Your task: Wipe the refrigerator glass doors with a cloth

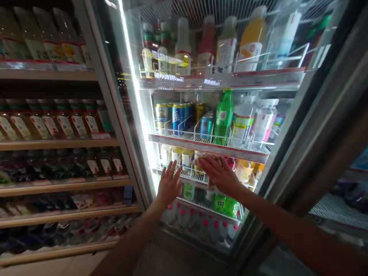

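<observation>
My right hand (219,174) lies over a light-coloured cloth (196,162), pressing it against the glass door (189,87) of a lit drinks cooler. Bits of the cloth show past the fingers and below the palm. To its left, my left hand (169,185) is raised at the glass, fingers spread and nothing in it. Whether its palm touches the pane I cannot tell. Behind the glass stand a green bottle (224,117), blue cans (178,119) and several other drinks on wire shelves.
Wooden shelves (60,144) with rows of bottles run along the left. A bright light strip (135,92) edges the cooler, and its dark metal frame (290,165) slants down the right. Red-capped bottles (205,224) fill the cooler's bottom. Pale floor (77,262) shows at lower left.
</observation>
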A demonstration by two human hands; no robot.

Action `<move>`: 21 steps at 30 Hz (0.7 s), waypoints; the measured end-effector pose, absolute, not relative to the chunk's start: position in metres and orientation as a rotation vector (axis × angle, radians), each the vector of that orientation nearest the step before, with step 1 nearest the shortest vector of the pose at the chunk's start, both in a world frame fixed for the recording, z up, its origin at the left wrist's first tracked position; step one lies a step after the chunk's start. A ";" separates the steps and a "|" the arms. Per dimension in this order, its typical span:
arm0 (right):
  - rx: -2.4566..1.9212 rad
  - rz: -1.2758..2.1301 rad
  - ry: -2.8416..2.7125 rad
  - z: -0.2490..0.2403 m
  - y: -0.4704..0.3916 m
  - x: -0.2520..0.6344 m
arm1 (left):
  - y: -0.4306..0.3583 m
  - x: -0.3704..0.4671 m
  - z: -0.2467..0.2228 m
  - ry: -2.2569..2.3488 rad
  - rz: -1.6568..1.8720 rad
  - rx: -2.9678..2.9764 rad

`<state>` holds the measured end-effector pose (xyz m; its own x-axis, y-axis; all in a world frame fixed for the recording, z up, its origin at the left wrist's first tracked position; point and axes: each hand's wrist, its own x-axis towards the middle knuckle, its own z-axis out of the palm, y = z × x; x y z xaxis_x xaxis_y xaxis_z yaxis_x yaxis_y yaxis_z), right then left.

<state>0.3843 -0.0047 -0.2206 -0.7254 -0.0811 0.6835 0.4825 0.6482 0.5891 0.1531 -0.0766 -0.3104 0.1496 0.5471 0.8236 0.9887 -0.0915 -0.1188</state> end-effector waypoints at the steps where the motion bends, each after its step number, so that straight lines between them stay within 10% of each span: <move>1: -0.319 -1.038 -2.171 -0.232 -0.006 0.389 | -0.073 0.155 -0.315 -1.469 -0.824 -1.728; 21: -0.699 -1.289 -1.998 -0.222 -0.005 0.371 | -0.018 0.055 -0.253 -0.720 -0.881 -2.040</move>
